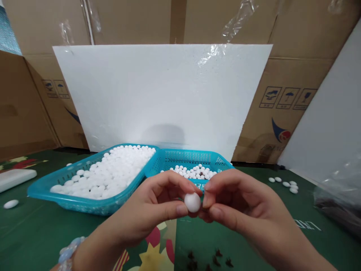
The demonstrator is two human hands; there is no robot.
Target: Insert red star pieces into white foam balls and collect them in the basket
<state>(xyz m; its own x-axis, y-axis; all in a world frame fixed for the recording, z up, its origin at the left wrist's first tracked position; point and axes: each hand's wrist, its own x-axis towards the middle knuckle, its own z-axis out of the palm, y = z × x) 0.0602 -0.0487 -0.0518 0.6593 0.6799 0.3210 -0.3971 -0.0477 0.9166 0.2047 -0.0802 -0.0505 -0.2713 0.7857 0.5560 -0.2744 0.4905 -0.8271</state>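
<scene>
Head view: left hand (153, 209) and right hand (239, 205) meet at centre, above green table (36, 233). White ball (192, 202) pinched between them: left thumb under and beside it, right fingertips touching its right side; both hands curled tight on it. Just behind hands, two teal baskets side by side: left basket (50, 188) heaped with white balls, right basket (217, 160) thinly filled. Loose balls (287, 184) on table at right, one (10, 204) at far left. Small dark bits (208, 261) near bottom edge. White board (158, 94) upright behind baskets.
</scene>
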